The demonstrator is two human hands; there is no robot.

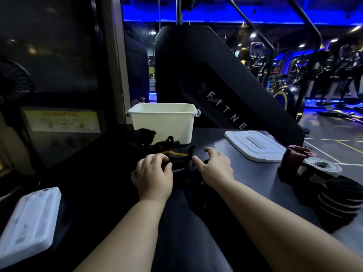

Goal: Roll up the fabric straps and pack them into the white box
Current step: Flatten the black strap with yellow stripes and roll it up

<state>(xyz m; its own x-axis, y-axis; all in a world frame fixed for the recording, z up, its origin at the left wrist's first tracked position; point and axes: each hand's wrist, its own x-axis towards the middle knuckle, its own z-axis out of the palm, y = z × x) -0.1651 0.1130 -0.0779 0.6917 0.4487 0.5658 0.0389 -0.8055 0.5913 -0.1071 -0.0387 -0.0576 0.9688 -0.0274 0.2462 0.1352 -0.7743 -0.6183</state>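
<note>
1. Left hand [152, 172]: palm down, fingers curled, grasping the dark fabric straps [177, 154].
2. Right hand [215, 163]: released, fingers arched, index tip touching them.
3. The fabric straps lie on the surface [225, 146], just near of the white box [164, 122].

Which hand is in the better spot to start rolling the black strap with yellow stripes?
Probably the left. The left hand curls its fingers on the striped strap, in front of the white box. The right hand rests beside it with fingers spread, gripping nothing I can see.
</note>
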